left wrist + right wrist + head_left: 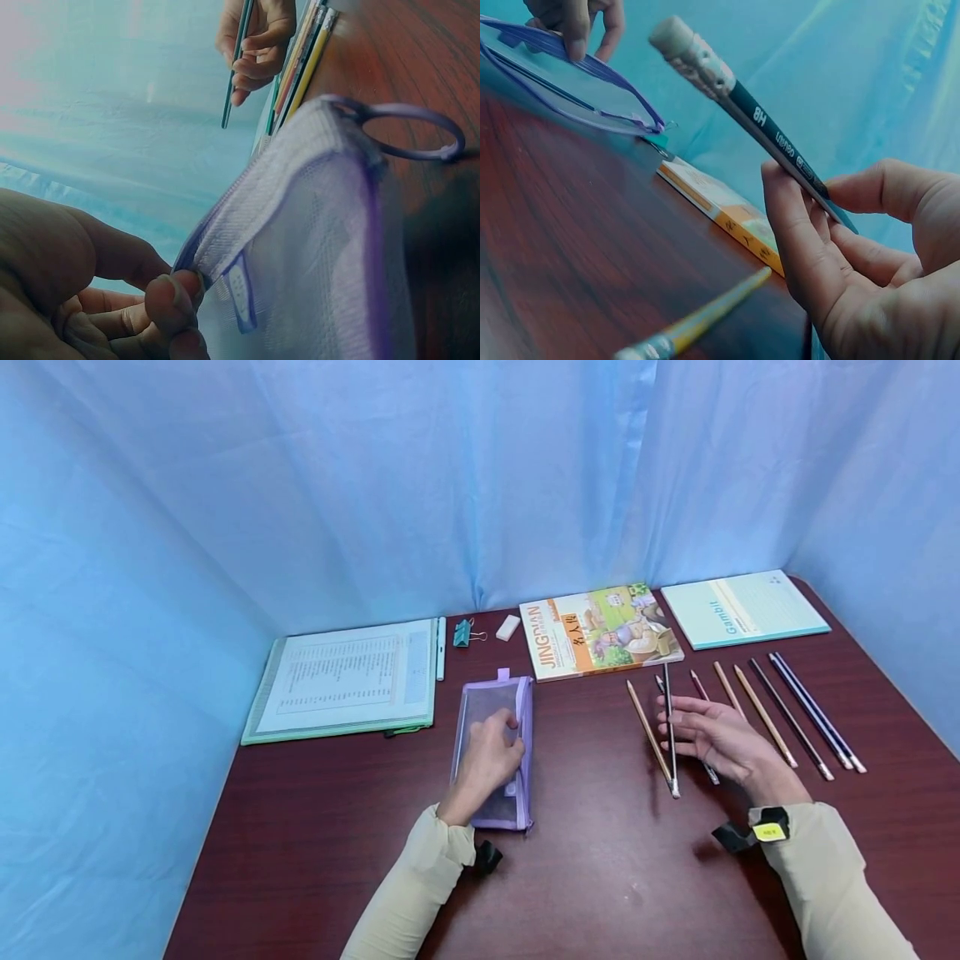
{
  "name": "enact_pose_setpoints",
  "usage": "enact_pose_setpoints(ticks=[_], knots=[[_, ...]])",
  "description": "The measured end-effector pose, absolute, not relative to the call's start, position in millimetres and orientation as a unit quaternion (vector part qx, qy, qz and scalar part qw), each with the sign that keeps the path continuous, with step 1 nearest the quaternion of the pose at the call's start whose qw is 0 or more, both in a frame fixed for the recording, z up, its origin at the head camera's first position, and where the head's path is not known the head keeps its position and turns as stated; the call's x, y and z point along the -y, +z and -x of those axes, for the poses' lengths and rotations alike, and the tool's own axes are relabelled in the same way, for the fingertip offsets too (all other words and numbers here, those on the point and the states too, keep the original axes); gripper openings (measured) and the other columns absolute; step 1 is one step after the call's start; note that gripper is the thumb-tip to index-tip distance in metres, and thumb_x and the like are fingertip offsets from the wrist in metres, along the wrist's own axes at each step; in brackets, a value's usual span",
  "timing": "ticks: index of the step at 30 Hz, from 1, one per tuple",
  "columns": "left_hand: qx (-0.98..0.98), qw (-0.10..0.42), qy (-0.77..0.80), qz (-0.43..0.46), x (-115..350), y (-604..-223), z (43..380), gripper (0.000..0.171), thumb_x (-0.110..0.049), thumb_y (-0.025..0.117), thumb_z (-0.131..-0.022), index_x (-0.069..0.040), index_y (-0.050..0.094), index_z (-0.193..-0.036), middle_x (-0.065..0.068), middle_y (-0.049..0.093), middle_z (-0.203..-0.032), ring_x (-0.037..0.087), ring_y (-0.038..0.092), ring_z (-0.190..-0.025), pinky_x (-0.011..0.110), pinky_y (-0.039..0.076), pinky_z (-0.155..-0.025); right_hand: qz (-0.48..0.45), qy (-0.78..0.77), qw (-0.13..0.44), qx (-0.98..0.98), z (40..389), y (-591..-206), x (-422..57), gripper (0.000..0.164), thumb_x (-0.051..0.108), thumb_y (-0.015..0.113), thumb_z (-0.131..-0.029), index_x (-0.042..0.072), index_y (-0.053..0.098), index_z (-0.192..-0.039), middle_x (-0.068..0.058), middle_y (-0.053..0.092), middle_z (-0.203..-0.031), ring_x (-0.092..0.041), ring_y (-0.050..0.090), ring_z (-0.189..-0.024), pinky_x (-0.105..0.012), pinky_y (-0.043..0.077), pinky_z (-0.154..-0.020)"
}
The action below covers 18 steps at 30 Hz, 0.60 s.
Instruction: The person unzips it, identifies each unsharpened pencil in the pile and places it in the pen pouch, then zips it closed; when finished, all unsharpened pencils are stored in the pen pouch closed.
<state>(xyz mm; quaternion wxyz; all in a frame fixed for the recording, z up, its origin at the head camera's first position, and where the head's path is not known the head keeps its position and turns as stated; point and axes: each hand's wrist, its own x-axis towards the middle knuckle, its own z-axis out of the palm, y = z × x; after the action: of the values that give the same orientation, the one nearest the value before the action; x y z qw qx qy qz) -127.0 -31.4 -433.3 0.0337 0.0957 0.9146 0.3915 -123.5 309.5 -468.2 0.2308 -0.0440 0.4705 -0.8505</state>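
Your left hand (489, 764) pinches the purple mesh pouch (495, 752) on the counter (600, 877); your right hand (716, 737) pinches a dark pencil (669, 727) above the row of pencils (780, 714). Farther back lie books (600, 631) and an eraser (507, 627).

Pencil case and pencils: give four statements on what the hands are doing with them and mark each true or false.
1. The right hand holds a dark pencil. True.
2. The left hand rests on the picture book. False: it grips the purple mesh pencil case.
3. The held pencil has an eraser end. True, shown in the right wrist view.
4. All pencils are inside the case. False: several pencils lie on the table.
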Motion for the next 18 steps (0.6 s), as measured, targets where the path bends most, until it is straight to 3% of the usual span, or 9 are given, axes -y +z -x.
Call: enact_pose_setpoints(ticks=[10, 13, 18], knots=[[-0.913, 0.033, 0.395, -0.094, 32.6, -432.7, 127.5, 0.014, 0.002, 0.061, -0.087, 0.001, 0.063, -0.101, -0.004, 0.046, -0.051, 0.003, 0.042, -0.041, 0.016, 0.029, -0.038, 0.024, -0.786, 0.251, -0.565, 127.3, -459.5, -252.0, 0.029, 0.0, 0.049, -0.101, 0.018, 0.066, -0.117, 0.002, 0.071, -0.104, -0.011, 0.07, -0.092, -0.036, 0.061, -0.079], [-0.912, 0.033, 0.397, -0.092, 32.9, -432.6, 127.4, 0.014, 0.002, 0.061, -0.087, 0.001, 0.063, -0.101, -0.003, 0.047, -0.051, 0.004, 0.042, -0.041, 0.016, 0.03, -0.038, 0.022, -0.77, 0.271, -0.578, 129.6, -461.0, -227.0, 0.029, 0.0, 0.05, -0.1, 0.006, 0.058, -0.127, 0.002, 0.07, -0.105, -0.011, 0.068, -0.091, -0.038, 0.061, -0.08], [-0.916, 0.028, 0.389, -0.091, 33.3, -433.3, 128.9, 0.014, 0.001, 0.062, -0.086, 0.001, 0.063, -0.1, -0.003, 0.048, -0.052, 0.004, 0.043, -0.042, 0.017, 0.031, -0.039, 0.014, -0.75, 0.303, -0.587, 136.1, -466.6, -186.2, 0.049, -0.001, 0.048, -0.098, -0.018, 0.033, -0.142, 0.002, 0.07, -0.1, -0.011, 0.068, -0.089, -0.04, 0.061, -0.08]])
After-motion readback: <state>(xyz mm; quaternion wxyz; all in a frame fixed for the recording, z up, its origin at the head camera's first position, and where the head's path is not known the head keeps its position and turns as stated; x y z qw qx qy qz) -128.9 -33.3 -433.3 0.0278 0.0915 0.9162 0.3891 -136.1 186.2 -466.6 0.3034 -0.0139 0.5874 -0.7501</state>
